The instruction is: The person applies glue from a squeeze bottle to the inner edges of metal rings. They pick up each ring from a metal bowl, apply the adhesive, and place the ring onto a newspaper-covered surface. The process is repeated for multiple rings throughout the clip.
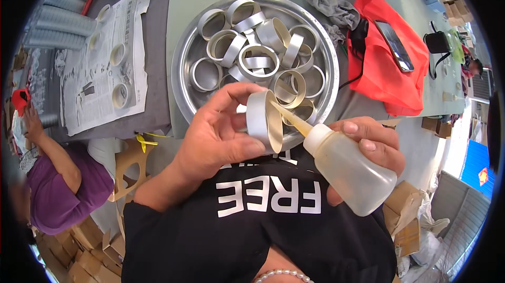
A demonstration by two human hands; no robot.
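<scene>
One pale green table (181, 20) carries a round, shiny metal basin (332, 67) filled with short silver rings (269, 34). Right of the basin lies a red fabric bag (386, 86); left of it, a printed newspaper sheet (102, 67) rests on a dark grey cover (158, 72). The right hand (376, 143) has its fingers wrapped around a tilted, translucent white plastic squeeze bottle (355, 172). The left hand (215, 130) pinches a silver ring with a tan inner face (258, 117) between thumb and fingers, at the basin's near side. The tapered amber nozzle (295, 120) points into the ring opening; tip contact cannot be confirmed.

Caution: excess squeeze pressure could flood the inner face with any fluid inside; an unsteady wrist could scrape it; a loose pinch could drop the ring.

Markings: white block letters (317, 199), inverted in view, on the black shirt (210, 241); dense print on the newspaper; none discernible on bottle or ring.
</scene>
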